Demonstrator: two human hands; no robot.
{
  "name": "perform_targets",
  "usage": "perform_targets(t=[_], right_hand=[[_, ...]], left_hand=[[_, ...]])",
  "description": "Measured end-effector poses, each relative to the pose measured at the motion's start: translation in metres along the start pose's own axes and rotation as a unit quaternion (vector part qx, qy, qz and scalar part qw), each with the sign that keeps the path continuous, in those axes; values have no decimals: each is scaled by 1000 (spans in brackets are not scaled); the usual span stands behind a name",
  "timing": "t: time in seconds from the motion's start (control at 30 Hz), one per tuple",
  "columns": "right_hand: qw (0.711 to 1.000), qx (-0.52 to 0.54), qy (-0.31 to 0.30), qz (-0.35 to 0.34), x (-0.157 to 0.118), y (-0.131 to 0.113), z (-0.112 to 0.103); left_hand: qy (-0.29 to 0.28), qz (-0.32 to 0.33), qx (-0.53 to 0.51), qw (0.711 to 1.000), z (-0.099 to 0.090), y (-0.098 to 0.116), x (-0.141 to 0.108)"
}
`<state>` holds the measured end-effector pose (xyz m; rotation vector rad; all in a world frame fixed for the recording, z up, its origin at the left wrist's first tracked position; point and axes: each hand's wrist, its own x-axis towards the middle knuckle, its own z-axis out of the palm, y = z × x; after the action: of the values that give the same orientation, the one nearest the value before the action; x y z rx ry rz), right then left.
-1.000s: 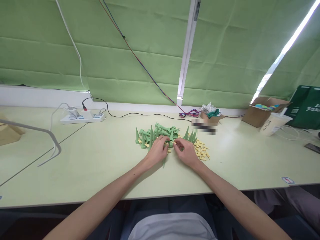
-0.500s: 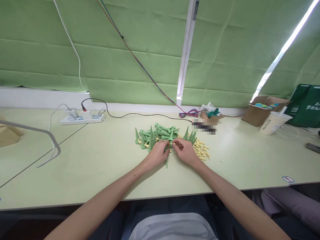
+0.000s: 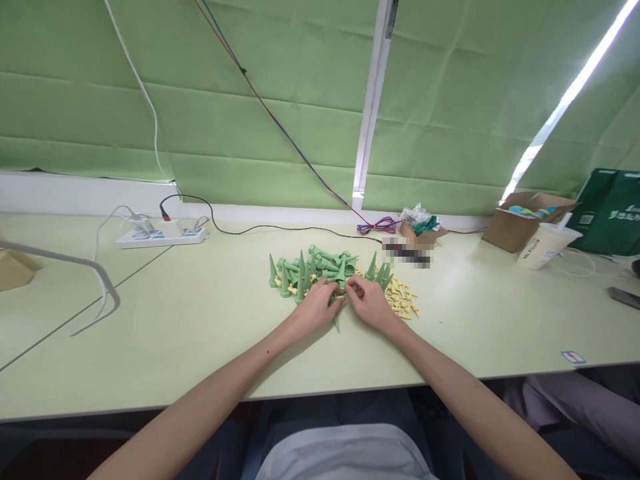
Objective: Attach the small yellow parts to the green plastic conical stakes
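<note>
Green cone-shaped pieces [image 3: 327,261] lie heaped at the middle of the table, several standing upright at the heap's left and right. Small yellow pieces [image 3: 401,298] are spread at the right of the heap. My left hand [image 3: 320,301] is closed at the heap's front edge on a green cone [image 3: 337,325], whose tip points down toward me below the fingers. Close beside it, my right hand [image 3: 367,300] has its fingers pinched together; what they hold, if anything, is too small to tell.
A power strip [image 3: 163,235] lies at the back left, near a grey curved bar [image 3: 107,287]. Toward the back right are a small open carton [image 3: 424,235], a larger cardboard box [image 3: 515,230], a white cup [image 3: 545,245] and a phone [image 3: 625,297]. A person's leg [image 3: 585,407] shows at the lower right.
The green cone under my left hand has tilted, its tip shifting slightly right and up. The fingers of both hands have moved a little; the view has shifted slightly.
</note>
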<state>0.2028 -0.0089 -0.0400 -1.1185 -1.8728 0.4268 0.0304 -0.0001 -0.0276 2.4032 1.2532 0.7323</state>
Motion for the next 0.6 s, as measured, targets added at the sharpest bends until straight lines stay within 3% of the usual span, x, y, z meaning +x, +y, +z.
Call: perform_targets(t=[0.6], right_hand=[[1000, -18, 11, 1, 1, -2, -1]], left_hand=[[-11, -15, -13, 1000, -1, 1, -1]])
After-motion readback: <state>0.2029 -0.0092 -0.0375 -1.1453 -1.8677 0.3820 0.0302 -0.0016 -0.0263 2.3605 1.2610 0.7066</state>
